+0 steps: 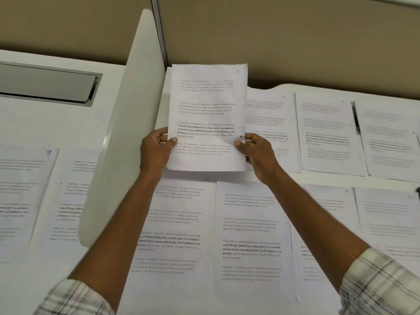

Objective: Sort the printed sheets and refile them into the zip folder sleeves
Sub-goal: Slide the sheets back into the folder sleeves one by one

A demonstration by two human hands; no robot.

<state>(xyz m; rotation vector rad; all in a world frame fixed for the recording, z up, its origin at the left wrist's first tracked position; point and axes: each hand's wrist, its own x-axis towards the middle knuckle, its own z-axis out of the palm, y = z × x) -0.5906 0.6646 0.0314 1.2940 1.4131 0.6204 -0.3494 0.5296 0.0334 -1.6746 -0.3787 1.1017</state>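
A tan partition wall backs a white table, which an upright white divider splits in two. Printed sheets lie in rows over most of the table. One near the far edge is marked 2, and one at the left edge is marked 9.

The sheet in hand is held upright above the far middle of the table, beside the divider, with a 1 in its top right corner. The left hand pinches its lower left edge and the right hand its lower right edge. Each has the thumb on the printed face and the fingers curled behind. I cannot tell whether more pages sit behind it.

This looks like the sorting step, with nothing filed yet, and no zip folder is in view. To do it well, read the corner number before moving and keep the grip low on the margins so the paper stays flat. Sheet 1 should probably go on top of the ordered pile, its edges squared to the others.
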